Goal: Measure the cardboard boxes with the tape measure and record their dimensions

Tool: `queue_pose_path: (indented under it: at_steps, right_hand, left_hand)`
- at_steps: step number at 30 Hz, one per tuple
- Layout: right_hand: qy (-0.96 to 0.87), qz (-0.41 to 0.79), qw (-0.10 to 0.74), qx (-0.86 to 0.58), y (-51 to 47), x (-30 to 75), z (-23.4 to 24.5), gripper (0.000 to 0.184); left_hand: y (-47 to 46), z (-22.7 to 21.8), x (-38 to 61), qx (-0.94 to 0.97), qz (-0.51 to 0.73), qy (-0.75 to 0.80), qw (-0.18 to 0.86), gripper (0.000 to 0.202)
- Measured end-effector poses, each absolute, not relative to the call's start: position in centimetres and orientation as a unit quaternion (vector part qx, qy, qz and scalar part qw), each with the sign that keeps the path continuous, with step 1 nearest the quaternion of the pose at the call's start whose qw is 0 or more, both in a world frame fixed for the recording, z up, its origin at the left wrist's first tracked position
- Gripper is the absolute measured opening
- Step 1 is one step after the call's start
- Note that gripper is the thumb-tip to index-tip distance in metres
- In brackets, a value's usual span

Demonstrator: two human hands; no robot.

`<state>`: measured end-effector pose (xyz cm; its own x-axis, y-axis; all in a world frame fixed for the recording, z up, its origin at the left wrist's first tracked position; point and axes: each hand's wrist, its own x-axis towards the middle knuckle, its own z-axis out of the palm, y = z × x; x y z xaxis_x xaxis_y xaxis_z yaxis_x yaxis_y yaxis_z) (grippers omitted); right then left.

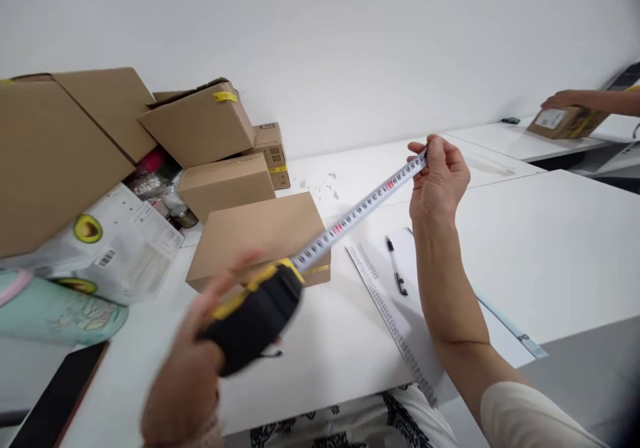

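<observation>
My left hand grips the black and yellow case of a tape measure low in front of me. The white tape blade runs up and to the right from the case. My right hand pinches the blade's end between thumb and fingers, raised above the white table. A flat cardboard box lies on the table just behind the case and under the blade. A black pen rests on a sheet of paper below my right forearm.
Several cardboard boxes are piled at the back left against the wall, with white packages and a teal bundle in front. At the far right another person's hand rests on a small box.
</observation>
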<state>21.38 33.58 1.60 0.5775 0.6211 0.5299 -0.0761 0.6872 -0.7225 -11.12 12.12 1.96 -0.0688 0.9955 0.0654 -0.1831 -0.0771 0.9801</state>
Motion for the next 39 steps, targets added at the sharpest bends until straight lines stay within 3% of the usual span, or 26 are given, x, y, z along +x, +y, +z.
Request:
queue_pose_path:
  at_steps: [2, 5, 8, 11, 14, 17, 19, 25, 32, 37, 39]
  right_hand:
    - [-0.407, 0.249, 0.809, -0.343, 34.4, 20.8, 1.0, 0.027]
    - [-0.454, 0.350, 0.737, -0.358, 34.9, 18.3, -0.4, 0.026]
    - [-0.513, 0.442, 0.645, -0.354, 35.0, 15.3, -1.7, 0.025]
    - [-0.556, 0.479, 0.572, -0.366, 35.7, 12.6, -2.3, 0.028]
    - [-0.613, 0.466, 0.506, -0.390, 37.3, 10.0, -2.1, 0.024]
    - [-0.637, 0.465, 0.447, -0.422, 38.8, 7.7, -2.1, 0.020]
    - [-0.634, 0.460, 0.444, -0.435, 39.4, 6.7, -2.3, 0.017]
    - [-0.621, 0.469, 0.459, -0.428, 39.7, 6.1, -3.0, 0.013]
    - [-0.589, 0.516, 0.456, -0.424, 39.7, 6.2, -2.6, 0.006]
    - [-0.579, 0.534, 0.460, -0.410, 39.0, 6.5, -2.5, 0.005]
    - [-0.578, 0.539, 0.458, -0.408, 38.8, 6.7, -2.6, 0.006]
  left_hand:
    - [9.7, -0.4, -7.9, 0.447, 0.459, 0.411, 0.648, 0.070]
    - [7.3, -3.3, -4.1, 0.390, 0.427, 0.384, 0.720, 0.081]
    - [6.5, -4.1, -2.1, 0.303, 0.432, 0.372, 0.763, 0.069]
    - [6.3, -2.9, -1.3, 0.272, 0.463, 0.355, 0.765, 0.078]
    - [6.1, -1.1, -1.0, 0.311, 0.541, 0.342, 0.702, 0.093]
    - [6.1, -0.3, -0.4, 0.335, 0.581, 0.358, 0.650, 0.079]
    - [6.0, -0.4, -0.1, 0.338, 0.582, 0.370, 0.640, 0.072]
    - [5.9, -1.6, 0.3, 0.342, 0.586, 0.363, 0.639, 0.083]
    - [6.7, -1.5, 0.2, 0.361, 0.589, 0.362, 0.626, 0.056]
    - [5.6, -2.2, 1.3, 0.344, 0.588, 0.378, 0.627, 0.078]
    - [5.3, -2.2, 1.6, 0.344, 0.590, 0.374, 0.628, 0.078]
